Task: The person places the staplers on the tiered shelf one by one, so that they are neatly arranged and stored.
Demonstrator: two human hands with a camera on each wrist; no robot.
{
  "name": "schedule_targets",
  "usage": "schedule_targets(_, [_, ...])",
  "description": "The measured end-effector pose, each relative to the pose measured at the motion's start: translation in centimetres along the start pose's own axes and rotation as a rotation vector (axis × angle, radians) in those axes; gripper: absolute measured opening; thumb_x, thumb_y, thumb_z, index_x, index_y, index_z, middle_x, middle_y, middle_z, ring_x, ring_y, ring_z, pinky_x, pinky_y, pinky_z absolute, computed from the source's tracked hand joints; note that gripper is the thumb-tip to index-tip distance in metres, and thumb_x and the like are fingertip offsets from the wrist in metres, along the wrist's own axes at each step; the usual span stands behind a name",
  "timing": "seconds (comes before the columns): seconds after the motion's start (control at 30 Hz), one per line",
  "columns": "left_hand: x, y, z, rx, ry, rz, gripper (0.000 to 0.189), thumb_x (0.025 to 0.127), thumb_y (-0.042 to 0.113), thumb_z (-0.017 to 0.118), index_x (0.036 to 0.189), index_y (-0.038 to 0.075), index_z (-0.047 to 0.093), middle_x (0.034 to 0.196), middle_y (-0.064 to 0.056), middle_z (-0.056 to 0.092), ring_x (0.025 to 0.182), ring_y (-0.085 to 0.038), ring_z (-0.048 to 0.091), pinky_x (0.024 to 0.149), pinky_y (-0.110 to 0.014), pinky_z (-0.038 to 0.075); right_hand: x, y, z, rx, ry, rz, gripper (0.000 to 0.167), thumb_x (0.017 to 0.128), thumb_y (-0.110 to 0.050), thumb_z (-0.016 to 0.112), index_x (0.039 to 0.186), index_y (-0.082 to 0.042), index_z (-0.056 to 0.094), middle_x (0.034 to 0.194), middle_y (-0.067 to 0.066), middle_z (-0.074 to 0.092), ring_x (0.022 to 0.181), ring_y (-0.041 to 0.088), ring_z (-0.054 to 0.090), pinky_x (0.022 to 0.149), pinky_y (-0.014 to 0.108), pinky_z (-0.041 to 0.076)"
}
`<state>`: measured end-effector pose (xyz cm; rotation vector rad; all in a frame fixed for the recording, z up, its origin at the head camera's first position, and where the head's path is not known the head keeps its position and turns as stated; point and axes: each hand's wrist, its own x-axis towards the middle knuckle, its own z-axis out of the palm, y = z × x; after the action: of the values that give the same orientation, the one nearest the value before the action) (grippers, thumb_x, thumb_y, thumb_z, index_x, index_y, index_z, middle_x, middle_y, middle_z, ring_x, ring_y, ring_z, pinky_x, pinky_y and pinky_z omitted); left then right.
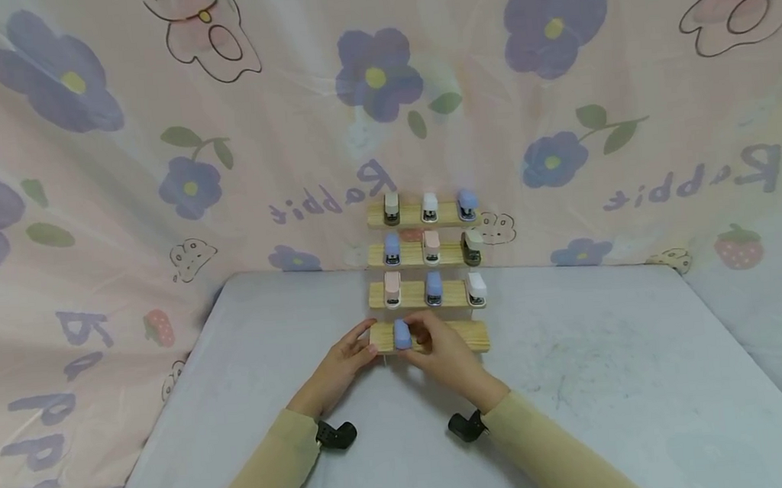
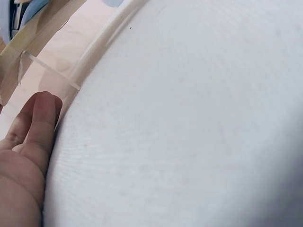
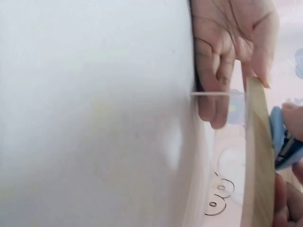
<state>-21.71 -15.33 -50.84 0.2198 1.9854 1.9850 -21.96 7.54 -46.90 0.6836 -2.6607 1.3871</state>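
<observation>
My right hand [image 1: 444, 351] pinches a small blue stapler [image 1: 402, 335] at the left part of the lowest wooden board of a tiered display rack [image 1: 470, 335]. In the right wrist view the blue stapler [image 3: 277, 130] touches the board's face [image 3: 258, 165], with fingertips around it. My left hand [image 1: 337, 367] grips the left end of that same board, thumb at the front edge and a finger behind. Its lower fingers hang below the board, beside a clear support, in the right wrist view. The left wrist view shows part of the left hand [image 2: 28, 156] near the clear support [image 2: 52, 71].
Higher boards of the rack carry several mini staplers: a pink one [image 1: 392, 288], a blue one [image 1: 433, 288] and a white one [image 1: 476, 288] on the board just above. A white-covered table [image 1: 595, 381] lies beneath. Behind hangs a flowered curtain [image 1: 273, 154].
</observation>
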Motion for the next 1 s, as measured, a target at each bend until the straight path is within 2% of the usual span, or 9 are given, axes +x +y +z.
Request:
schedule_targets(0.17, [0.1, 0.0, -0.1, -0.003, 0.006, 0.001, 0.063, 0.095, 0.033, 0.063, 0.15, 0.029, 0.034, 0.14, -0.013, 0.049, 0.123, -0.024, 0.052, 0.109, -0.045, 0.03, 0.3, -0.1, 0.9, -0.093, 0.084, -0.019, 0.049, 0.082, -0.028, 0.08, 0.119, -0.01, 0.055, 0.11, 0.003, 0.065, 0.084, 0.015, 0.057, 0.073, 0.031, 0.049])
schedule_targets(0.37, [0.1, -0.1, -0.1, 0.001, 0.005, 0.007, 0.061, 0.096, 0.031, 0.062, 0.151, 0.029, 0.033, 0.138, -0.012, 0.052, 0.121, -0.023, 0.054, 0.108, -0.044, 0.031, 0.5, -0.1, 1.7, -0.144, 0.14, 0.035, 0.049, 0.079, -0.038, 0.081, 0.111, -0.011, 0.056, 0.107, 0.0, 0.065, 0.074, 0.012, 0.052, 0.064, 0.027, 0.044])
schedule_targets(0.53, [-0.1, -0.1, 0.0, 0.004, 0.002, 0.011, 0.06, 0.097, 0.03, 0.061, 0.15, 0.029, 0.034, 0.133, -0.012, 0.055, 0.117, -0.023, 0.056, 0.107, -0.045, 0.032, 0.5, -0.1, 2.0, -0.17, 0.145, 0.049, 0.049, 0.079, -0.044, 0.079, 0.106, -0.012, 0.054, 0.106, -0.001, 0.065, 0.074, 0.011, 0.051, 0.064, 0.027, 0.044])
schedule_targets(1.0, [0.1, -0.5, -0.3, -0.007, -0.004, 0.005, 0.062, 0.096, 0.034, 0.062, 0.151, 0.029, 0.033, 0.136, -0.013, 0.053, 0.119, -0.023, 0.055, 0.108, -0.045, 0.032, 0.4, -0.2, 1.7, -0.159, 0.137, 0.034, 0.046, 0.079, -0.041, 0.081, 0.105, -0.012, 0.055, 0.1, -0.002, 0.063, 0.075, 0.012, 0.053, 0.065, 0.027, 0.044])
